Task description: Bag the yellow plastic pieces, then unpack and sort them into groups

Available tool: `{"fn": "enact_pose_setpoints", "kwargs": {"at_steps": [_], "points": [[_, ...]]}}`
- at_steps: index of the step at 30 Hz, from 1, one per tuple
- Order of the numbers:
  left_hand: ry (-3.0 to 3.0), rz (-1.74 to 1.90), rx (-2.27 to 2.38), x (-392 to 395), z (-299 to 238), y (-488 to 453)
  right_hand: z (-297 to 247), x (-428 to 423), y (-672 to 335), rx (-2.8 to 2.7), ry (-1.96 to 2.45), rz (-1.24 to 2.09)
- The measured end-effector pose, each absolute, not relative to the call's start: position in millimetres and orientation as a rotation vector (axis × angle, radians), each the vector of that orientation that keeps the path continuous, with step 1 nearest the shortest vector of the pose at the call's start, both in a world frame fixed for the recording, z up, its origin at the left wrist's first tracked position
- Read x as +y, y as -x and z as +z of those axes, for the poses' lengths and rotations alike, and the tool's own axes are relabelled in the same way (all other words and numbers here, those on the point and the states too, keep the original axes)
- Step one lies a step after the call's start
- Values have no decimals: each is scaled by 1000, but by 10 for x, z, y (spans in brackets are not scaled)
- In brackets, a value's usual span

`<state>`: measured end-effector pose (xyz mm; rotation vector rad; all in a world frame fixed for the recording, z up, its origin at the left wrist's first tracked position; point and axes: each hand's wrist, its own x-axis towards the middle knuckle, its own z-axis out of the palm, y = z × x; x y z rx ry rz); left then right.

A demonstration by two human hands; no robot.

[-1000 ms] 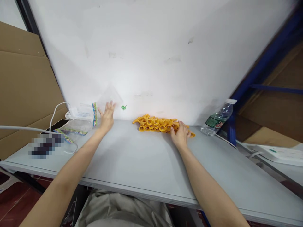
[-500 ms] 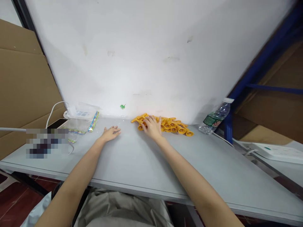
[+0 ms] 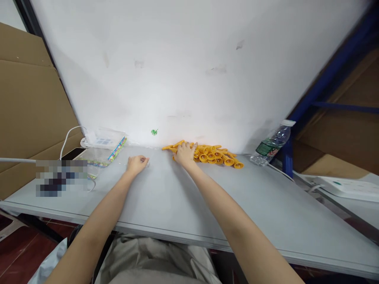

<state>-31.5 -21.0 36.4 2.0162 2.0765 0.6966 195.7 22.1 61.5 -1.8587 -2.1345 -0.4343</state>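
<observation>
A pile of yellow plastic horn-shaped pieces [image 3: 211, 156] lies along the foot of the white wall, most of their flared open ends facing me. My right hand [image 3: 185, 154] rests over the pile's left part, fingers apart and touching the pieces; its fingertips partly hide what lies under them. To the left, on the bare grey tabletop, is my left hand [image 3: 136, 164], its fingers curled in and thumb against them. Whether anything small is inside them cannot be made out.
Clear plastic bags with colourful strips [image 3: 117, 149] lie at the left, beside a dark phone [image 3: 72, 154] and a white cable. A plastic bottle [image 3: 271, 146] leans at the right near the blue metal frame [image 3: 287, 157]. A white power strip [image 3: 346, 188] sits farther right.
My left hand's fingers have curled closed from being stretched out. My right hand has shifted slightly left on the pile of yellow pieces.
</observation>
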Motion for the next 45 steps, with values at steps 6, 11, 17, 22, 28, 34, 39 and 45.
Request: {"fn": "enact_pose_setpoints", "kwargs": {"at_steps": [6, 11, 17, 22, 28, 34, 39, 45], "points": [[-2090, 507, 2196, -307, 438, 92, 626, 402, -1915, -2187, 1945, -357], [-2173, 413, 2200, -340, 414, 17, 713, 320, -1988, -2237, 1812, -407], [-2246, 334, 2204, -358, 418, 25, 902, -9, -1996, -2243, 1644, -325], [-2274, 366, 2223, -371, 419, 39, 842, -162, -1965, -2113, 1482, 53], [-2320, 521, 2180, -372, 413, 56, 590, -117, -1956, -2029, 1318, 414], [-2482, 659, 1955, -346, 340, 55, 460, -50, -1873, -2017, 1205, 602], [-2283, 877, 2025, -305, 364, 179, 371, -2, -1821, -1997, 1252, 698], [-1584, 1182, 2523, -227, 443, 640, 368, -21, -1838, -2017, 1313, 741]]}}
